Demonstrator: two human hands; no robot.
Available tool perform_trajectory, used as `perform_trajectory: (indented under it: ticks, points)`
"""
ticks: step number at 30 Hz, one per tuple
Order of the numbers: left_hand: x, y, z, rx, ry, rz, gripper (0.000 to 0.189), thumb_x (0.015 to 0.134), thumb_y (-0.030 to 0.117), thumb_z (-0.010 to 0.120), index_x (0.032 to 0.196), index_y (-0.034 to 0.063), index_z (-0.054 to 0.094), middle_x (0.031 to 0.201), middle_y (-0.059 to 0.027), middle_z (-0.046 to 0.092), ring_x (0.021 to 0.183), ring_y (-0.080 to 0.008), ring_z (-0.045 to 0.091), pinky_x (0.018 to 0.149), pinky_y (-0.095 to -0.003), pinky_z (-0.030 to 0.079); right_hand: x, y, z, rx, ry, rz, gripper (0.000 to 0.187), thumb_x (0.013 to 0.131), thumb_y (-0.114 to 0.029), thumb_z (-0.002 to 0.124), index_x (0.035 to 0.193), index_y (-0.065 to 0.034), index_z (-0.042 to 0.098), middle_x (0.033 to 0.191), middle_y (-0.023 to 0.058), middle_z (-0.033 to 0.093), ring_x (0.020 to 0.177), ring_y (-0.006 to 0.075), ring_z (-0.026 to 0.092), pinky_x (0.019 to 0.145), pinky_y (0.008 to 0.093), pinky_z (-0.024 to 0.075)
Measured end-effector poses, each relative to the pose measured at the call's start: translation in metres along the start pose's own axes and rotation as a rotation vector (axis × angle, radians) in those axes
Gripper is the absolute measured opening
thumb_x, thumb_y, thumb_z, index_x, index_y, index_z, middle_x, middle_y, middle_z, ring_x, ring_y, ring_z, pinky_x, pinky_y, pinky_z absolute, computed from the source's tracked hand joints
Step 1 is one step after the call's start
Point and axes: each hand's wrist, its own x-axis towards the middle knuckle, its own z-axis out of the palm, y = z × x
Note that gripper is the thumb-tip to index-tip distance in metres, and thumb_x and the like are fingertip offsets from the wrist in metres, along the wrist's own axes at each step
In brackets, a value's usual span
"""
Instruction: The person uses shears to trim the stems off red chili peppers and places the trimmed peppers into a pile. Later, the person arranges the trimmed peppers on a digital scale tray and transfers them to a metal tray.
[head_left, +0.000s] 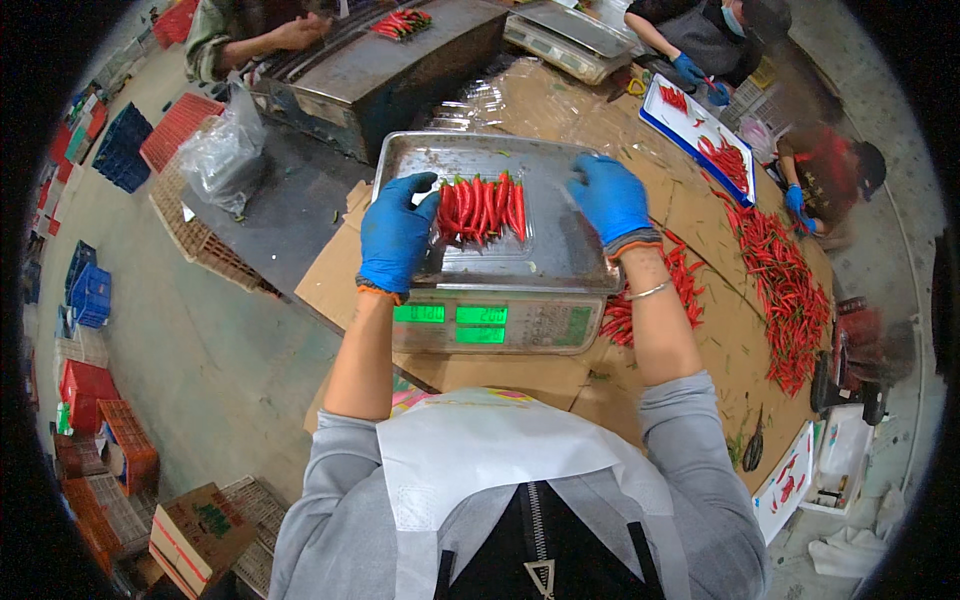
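Note:
My left hand (399, 229), in a blue glove, is at the left edge of a row of red chili peppers (482, 206). The peppers lie side by side in a clear plastic tray (530, 241) on the metal pan (570, 259) of a digital scale (517, 322) with lit green displays. The thumb and fingers of that hand are around the tray's left side; whether they grip it is hidden. My right hand (611, 196), also gloved in blue, is over the pan's right edge with its fingers apart and nothing seen in them. More loose red chilies (679, 292) lie beneath and beside my right forearm.
A large chili pile (787, 300) covers the right of the cardboard-topped table (525, 371). Beyond the scale are empty clear trays (480, 105), a second scale (570, 37), scissors (636, 86) and a blue-rimmed white board (701, 142). Several co-workers stand around. A metal machine (405, 67) is at upper left.

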Motion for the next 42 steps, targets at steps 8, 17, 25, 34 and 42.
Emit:
perform_trajectory:
  ticks: [8, 17, 25, 34, 42]
  points:
    - [0.003, 0.011, 0.012, -0.097, -0.029, 0.000, 0.025, 0.087, 0.013, 0.064, 0.112, 0.0073, 0.066, 0.098, -0.0049, 0.068, 0.070, -0.0110, 0.059, 0.067, -0.0259, 0.049, -0.019, 0.019, 0.020, -0.217, -0.233, 0.221, 0.038, 0.073, -0.039, 0.067, 0.086, -0.0038, 0.071, 0.089, 0.0213, 0.066, 0.082, 0.0358, 0.065, 0.072, 0.0439, 0.0528]
    - [-0.005, 0.027, 0.007, -0.237, -0.099, -0.044, 0.027, 0.089, 0.013, 0.062, 0.115, 0.0063, 0.064, 0.099, -0.0033, 0.067, 0.075, -0.0093, 0.059, 0.069, -0.0236, 0.049, -0.021, -0.009, 0.004, 0.726, -0.292, 0.321, 0.039, 0.081, -0.034, 0.068, 0.101, -0.0011, 0.066, 0.084, 0.0129, 0.067, 0.074, 0.0193, 0.064, 0.067, 0.0325, 0.0515]
    - [-0.013, 0.072, 0.015, -0.843, -0.247, -0.193, 0.032, 0.086, 0.016, 0.066, 0.115, 0.0011, 0.064, 0.098, -0.0051, 0.067, 0.085, -0.0100, 0.059, 0.076, -0.0243, 0.048, -0.032, -0.063, -0.001, 1.270, -0.366, 0.142, 0.028, 0.090, -0.024, 0.062, 0.107, -0.0016, 0.062, 0.085, 0.0020, 0.063, 0.070, 0.0088, 0.058, 0.065, 0.0229, 0.0475]
    - [0.027, 0.017, 0.007, -0.291, -0.112, -0.155, 0.032, 0.084, 0.021, 0.067, 0.110, 0.0022, 0.064, 0.088, -0.0117, 0.069, 0.075, -0.0161, 0.064, 0.066, -0.0283, 0.051, 0.004, -0.031, 0.031, 0.639, -0.149, 0.210, 0.052, 0.080, -0.035, 0.070, 0.121, -0.0070, 0.057, 0.090, 0.0189, 0.067, 0.083, 0.0291, 0.067, 0.074, 0.0370, 0.0517]
    - [0.030, 0.006, 0.019, 0.134, -0.012, -0.059, 0.037, 0.084, 0.028, 0.069, 0.112, 0.0050, 0.064, 0.091, -0.0174, 0.069, 0.074, -0.0210, 0.068, 0.064, -0.0306, 0.053, 0.004, -0.037, 0.042, 0.469, -0.044, 0.148, 0.039, 0.087, -0.032, 0.058, 0.117, -0.0080, 0.060, 0.105, 0.0212, 0.065, 0.092, 0.0345, 0.065, 0.080, 0.0394, 0.0514]
